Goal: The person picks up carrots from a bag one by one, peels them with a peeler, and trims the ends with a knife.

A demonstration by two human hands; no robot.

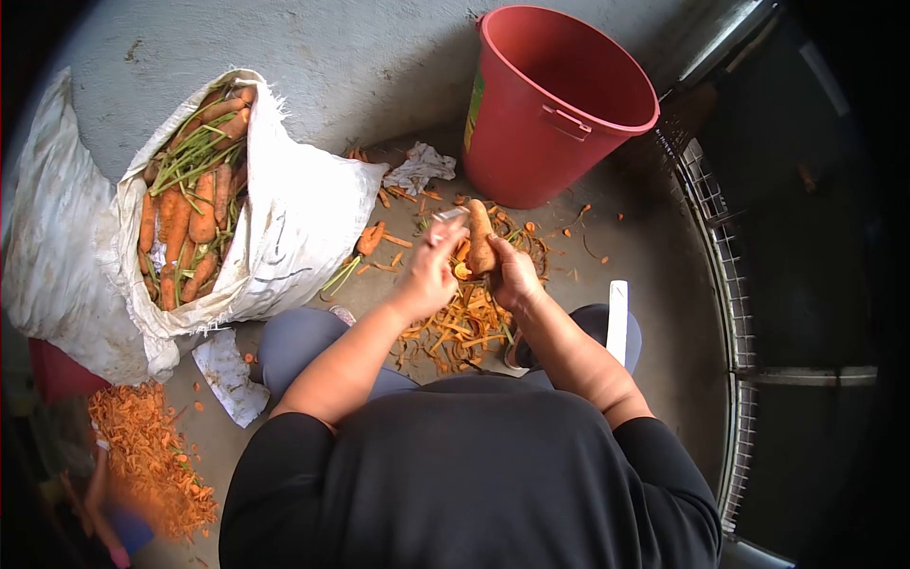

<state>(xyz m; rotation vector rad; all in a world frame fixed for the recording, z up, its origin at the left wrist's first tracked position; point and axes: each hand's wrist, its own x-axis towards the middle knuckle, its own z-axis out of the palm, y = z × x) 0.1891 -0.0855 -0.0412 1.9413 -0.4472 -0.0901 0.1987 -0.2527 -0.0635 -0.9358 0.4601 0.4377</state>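
Note:
My right hand [515, 272] grips the lower end of a large carrot [481, 237], which stands nearly upright in front of me. Just left of it is my left hand [432, 272], its fingers closed round a small light-coloured tool [449, 215], probably a peeler, slightly blurred. The tool's end is near the carrot's upper part; whether they touch I cannot tell. Beneath both hands, orange peelings [464, 327] are heaped on the floor between my knees.
An open white sack [313, 218] of carrots [202, 206] lies at the left. A red bucket [531, 142] stands ahead by the wall. More peelings [156, 455] lie lower left, near another person's arm [98, 493]. A wire rack [725, 284] lines the right.

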